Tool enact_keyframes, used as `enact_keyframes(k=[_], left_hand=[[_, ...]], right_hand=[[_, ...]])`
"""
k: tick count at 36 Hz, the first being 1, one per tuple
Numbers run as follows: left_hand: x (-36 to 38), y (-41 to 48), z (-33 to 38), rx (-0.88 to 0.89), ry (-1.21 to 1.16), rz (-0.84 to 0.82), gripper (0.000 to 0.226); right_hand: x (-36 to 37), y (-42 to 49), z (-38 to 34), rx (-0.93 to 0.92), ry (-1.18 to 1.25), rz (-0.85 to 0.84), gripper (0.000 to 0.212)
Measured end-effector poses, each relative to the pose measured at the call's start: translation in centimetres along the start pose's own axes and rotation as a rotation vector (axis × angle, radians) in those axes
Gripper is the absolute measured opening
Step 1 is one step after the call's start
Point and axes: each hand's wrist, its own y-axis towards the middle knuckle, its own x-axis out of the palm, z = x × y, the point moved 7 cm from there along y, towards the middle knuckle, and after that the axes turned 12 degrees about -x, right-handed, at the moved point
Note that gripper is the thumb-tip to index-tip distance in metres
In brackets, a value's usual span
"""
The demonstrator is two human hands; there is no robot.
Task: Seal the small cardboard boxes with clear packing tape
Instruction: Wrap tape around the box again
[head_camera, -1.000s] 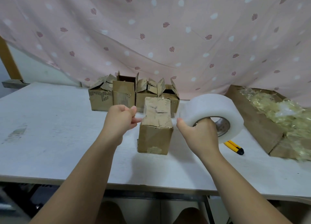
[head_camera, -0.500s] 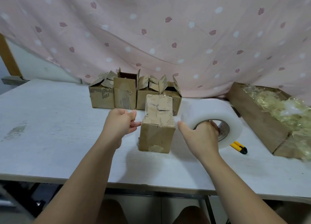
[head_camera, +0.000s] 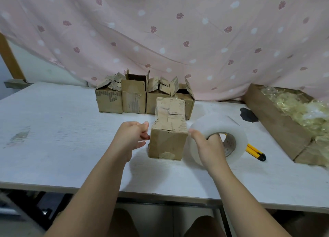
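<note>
A small closed cardboard box (head_camera: 167, 144) stands at the middle of the white table (head_camera: 62, 138), its top flaps patched with old torn tape. My left hand (head_camera: 133, 136) hovers just left of the box, thumb and forefinger pinched near its top edge on what looks like the clear tape's end; the film is barely visible. My right hand (head_camera: 208, 147) grips the big roll of clear packing tape (head_camera: 220, 128), fingers through its core, thumb on the outside. The roll sits low, right beside the box. Behind stand several small boxes with open flaps (head_camera: 133, 97).
A yellow utility knife (head_camera: 255, 152) lies on the table behind the roll. A long cardboard tray of straw-like filler (head_camera: 277, 122) stands at the right. A dark stain (head_camera: 248, 114) marks the table. A pink patterned curtain hangs along the back.
My right hand has brought the tape roll down from above the table to beside the box's right side. My left hand has dropped slightly along the box's left side.
</note>
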Motion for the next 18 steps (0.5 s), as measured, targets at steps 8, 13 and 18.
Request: enact_keyframes(k=[8,13,18], left_hand=[[0.8,-0.1,-0.5,0.047,0.058,0.003,0.040],[1.5,-0.6,-1.2,0.050,-0.019,0.033,0.043],[2.4,-0.8,-2.0,-0.050,-0.080,-0.002,0.032]], right_hand=[[0.7,-0.4,0.5,0.029,0.041,0.048,0.027],[1.1,-0.6,0.8,0.044,0.083,0.070,0.014],[1.2,-0.5,0.9,0.049,0.130,0.077,0.013]])
